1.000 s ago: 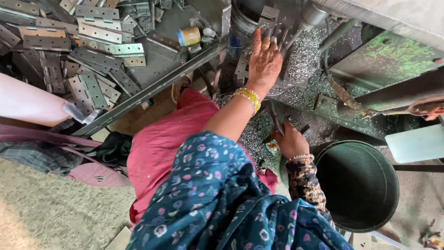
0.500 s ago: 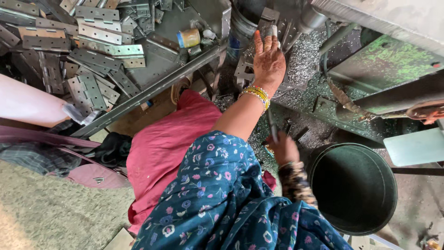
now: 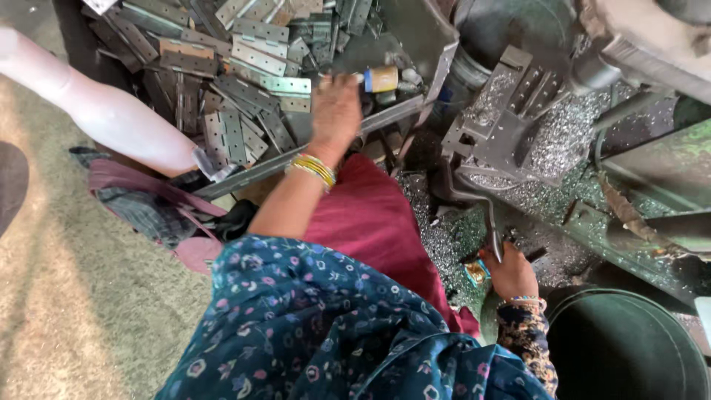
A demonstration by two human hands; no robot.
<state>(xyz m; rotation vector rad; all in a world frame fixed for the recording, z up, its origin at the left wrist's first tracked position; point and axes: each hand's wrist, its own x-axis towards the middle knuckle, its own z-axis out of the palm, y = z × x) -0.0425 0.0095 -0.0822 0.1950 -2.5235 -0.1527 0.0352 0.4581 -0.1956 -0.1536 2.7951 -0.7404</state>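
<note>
Metal shavings (image 3: 548, 148) littered the worktop; your right hand (image 3: 509, 272) gripped an upright lever (image 3: 485, 215), your left hand (image 3: 335, 111) hung slack-fingered over long hinges (image 3: 244, 89).

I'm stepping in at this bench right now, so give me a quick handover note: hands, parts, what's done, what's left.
Left hand: reaching over the tray rim toward the pile of metal hinges; whether it holds one, I cannot tell.
Right hand: gripping the lever handle of the press fixture.
Metal shavings cover the machine bed; a dark bucket stands below.
Done: no finished count visible.
Left: no hinge seen in the fixture; many remain in the tray.
</note>
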